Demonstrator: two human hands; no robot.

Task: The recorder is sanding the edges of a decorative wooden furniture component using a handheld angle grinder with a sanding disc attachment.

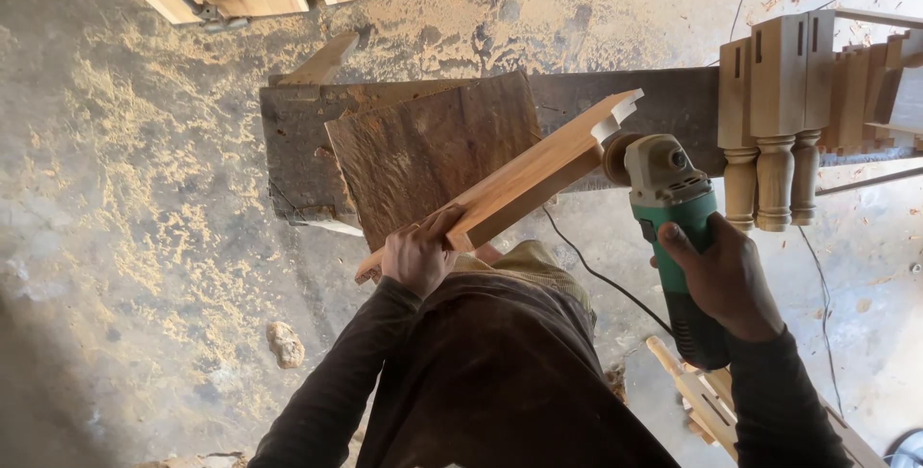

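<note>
Wooden piece, clamped in the left hand, should stay steady while the right hand grips the grinder lightly against its carved end.

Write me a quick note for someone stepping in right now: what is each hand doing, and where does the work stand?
Left hand: grip closed on the lower end of the wooden piece, propped slanting on the bench.
Right hand: grip closed on the green grinder, its disc against the piece's side near the shaped upper end.
Done: upper end already profiled.
Left: I cannot tell how much sanding remains. Turned legs lie on the bench.
</note>
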